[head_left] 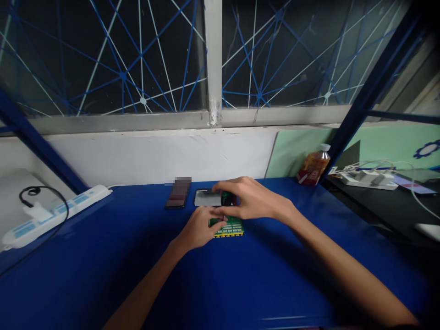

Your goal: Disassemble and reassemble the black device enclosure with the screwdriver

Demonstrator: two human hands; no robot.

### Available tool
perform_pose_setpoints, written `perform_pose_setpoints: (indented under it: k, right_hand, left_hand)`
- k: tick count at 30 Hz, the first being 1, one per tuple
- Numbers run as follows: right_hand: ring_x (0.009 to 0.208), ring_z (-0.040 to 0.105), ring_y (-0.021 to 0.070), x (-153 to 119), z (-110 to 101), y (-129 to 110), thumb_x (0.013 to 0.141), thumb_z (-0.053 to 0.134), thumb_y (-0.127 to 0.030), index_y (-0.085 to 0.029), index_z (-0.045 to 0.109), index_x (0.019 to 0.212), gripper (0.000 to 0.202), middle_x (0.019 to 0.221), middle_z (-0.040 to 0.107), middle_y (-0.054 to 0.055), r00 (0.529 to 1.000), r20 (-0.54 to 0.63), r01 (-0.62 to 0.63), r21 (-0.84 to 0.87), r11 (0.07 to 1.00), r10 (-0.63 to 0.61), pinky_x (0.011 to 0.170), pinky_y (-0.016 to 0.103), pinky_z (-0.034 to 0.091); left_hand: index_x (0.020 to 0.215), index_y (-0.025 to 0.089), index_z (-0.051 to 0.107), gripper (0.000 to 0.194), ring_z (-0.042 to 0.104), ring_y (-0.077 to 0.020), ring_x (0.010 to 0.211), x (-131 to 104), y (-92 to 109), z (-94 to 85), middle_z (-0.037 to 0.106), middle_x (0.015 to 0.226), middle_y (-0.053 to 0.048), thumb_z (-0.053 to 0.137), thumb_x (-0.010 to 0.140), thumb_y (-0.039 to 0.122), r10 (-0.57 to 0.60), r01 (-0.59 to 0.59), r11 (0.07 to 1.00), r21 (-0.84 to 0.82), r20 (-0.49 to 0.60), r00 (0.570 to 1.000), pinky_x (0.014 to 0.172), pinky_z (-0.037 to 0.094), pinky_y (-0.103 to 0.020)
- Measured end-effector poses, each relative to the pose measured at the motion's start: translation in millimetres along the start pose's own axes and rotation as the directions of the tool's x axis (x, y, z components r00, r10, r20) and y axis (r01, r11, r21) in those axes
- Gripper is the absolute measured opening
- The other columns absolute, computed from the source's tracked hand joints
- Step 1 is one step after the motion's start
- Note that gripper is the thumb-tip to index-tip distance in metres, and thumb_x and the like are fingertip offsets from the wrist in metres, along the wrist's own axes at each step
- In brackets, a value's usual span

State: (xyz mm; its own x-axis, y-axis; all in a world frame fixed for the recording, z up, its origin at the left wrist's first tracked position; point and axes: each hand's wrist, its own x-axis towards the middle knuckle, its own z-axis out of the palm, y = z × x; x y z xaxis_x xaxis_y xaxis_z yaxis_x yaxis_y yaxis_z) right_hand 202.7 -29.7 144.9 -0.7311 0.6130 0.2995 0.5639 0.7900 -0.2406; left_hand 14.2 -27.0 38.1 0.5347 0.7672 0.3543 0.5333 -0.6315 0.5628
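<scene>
A green circuit board (233,227) with pale rectangular parts and a yellow front edge is on the blue table in front of me. My left hand (199,228) is closed at the board's left side, its thumb and fingers gripping there. Over the board's far side arches my right hand (252,199), its fingers bent and the thumb tip meeting the left fingertips. Between its thumb and forefinger shows a dark green and black object (227,198), mostly hidden, whose kind I cannot make out. Just beyond the hands lies a flat black-rimmed rectangle with a grey face (207,198).
A dark phone-like slab (178,195), partly blurred, lies farther left. On the left is a white power strip (62,215) with a black cable. A bottle with a white cap (313,166) stands at the back right, near another power strip (373,178) on a black surface.
</scene>
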Motion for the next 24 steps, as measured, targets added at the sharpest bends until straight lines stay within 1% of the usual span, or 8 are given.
perform_pose_setpoints:
  k: [3,5,8,11,15,18,21,24]
  right_hand:
    - [0.074,0.056,0.0171,-2.6,-5.2,-1.4,0.081,0.054,-0.031,-0.017,0.055,0.114,0.036,0.094,0.065,0.008,0.999,0.022,0.022,0.036,0.999,-0.022,0.061,0.028,0.033]
    - [0.074,0.056,0.0166,-3.6,-7.4,-2.2,0.080,0.055,-0.028,-0.017,0.054,0.117,0.039,0.098,0.066,0.008,0.998,0.045,0.031,0.058,0.998,-0.034,0.062,0.028,0.034]
    - [0.067,0.056,0.0141,-3.4,-7.4,-2.2,0.079,0.055,-0.023,-0.017,0.053,0.118,0.040,0.097,0.067,0.007,0.996,0.078,0.040,0.086,0.995,-0.047,0.061,0.027,0.035]
    - [0.065,0.055,0.0134,-2.2,-4.8,-0.8,0.080,0.053,-0.022,-0.016,0.053,0.118,0.039,0.092,0.068,0.007,0.996,0.080,0.036,0.107,0.994,-0.045,0.059,0.027,0.035]
    - [0.068,0.056,0.0141,-0.8,-1.5,1.0,0.084,0.053,-0.025,-0.016,0.055,0.116,0.034,0.087,0.067,0.007,0.999,0.038,0.021,0.110,0.994,-0.026,0.059,0.026,0.035]
    - [0.059,0.051,0.0127,0.1,0.1,1.0,0.086,0.052,-0.029,-0.015,0.057,0.114,0.032,0.079,0.066,0.005,1.000,0.009,0.015,0.041,0.999,-0.016,0.056,0.027,0.032]
    - [0.052,0.045,0.0121,1.1,1.7,0.7,0.088,0.050,-0.041,-0.014,0.058,0.111,0.036,0.068,0.062,0.004,1.000,0.014,-0.006,-0.031,0.999,0.006,0.052,0.028,0.029]
    - [0.056,0.050,0.0139,1.0,1.6,0.4,0.088,0.048,-0.048,-0.015,0.059,0.110,0.041,0.073,0.064,0.006,1.000,0.016,-0.008,-0.028,1.000,0.009,0.055,0.029,0.030]
  left_hand:
    - [0.085,0.018,0.071,0.013,0.064,-0.0199,0.080,0.0,2.6,-2.3,0.070,0.086,-0.005,0.059,0.084,0.021,0.012,-0.012,1.000,0.005,0.026,1.000,0.072,0.046,-0.032]
    - [0.083,0.017,0.070,0.013,0.064,-0.0187,0.078,-0.2,4.3,-3.3,0.070,0.083,-0.004,0.057,0.084,0.020,0.025,-0.025,1.000,-0.001,0.042,0.999,0.069,0.046,-0.030]
    - [0.081,0.016,0.070,0.015,0.063,-0.0179,0.074,-0.4,5.6,-3.5,0.070,0.079,-0.005,0.055,0.086,0.021,0.037,-0.037,0.999,-0.004,0.061,0.997,0.066,0.045,-0.029]
    - [0.086,0.017,0.071,0.016,0.063,-0.0186,0.076,-0.3,4.4,-1.8,0.069,0.081,-0.005,0.055,0.086,0.022,0.035,-0.036,0.999,0.006,0.055,0.998,0.069,0.047,-0.030]
    - [0.082,0.018,0.072,0.014,0.063,-0.0197,0.079,0.1,0.1,0.8,0.069,0.085,-0.005,0.062,0.082,0.028,0.002,-0.002,0.999,0.032,0.011,1.000,0.074,0.048,-0.032]
    - [0.077,0.019,0.072,0.012,0.064,-0.0192,0.079,0.3,-2.3,1.3,0.070,0.084,-0.004,0.064,0.080,0.028,-0.010,0.010,1.000,0.012,0.001,1.000,0.074,0.048,-0.031]
    - [0.080,0.020,0.073,0.012,0.064,-0.0181,0.077,-0.1,-2.5,1.2,0.071,0.082,-0.003,0.061,0.081,0.024,0.004,-0.004,1.000,-0.022,0.000,1.000,0.072,0.048,-0.030]
    - [0.081,0.019,0.072,0.014,0.064,-0.0181,0.078,-0.7,-1.6,1.1,0.071,0.085,-0.004,0.058,0.081,0.020,0.013,-0.013,1.000,-0.027,-0.009,1.000,0.073,0.048,-0.030]
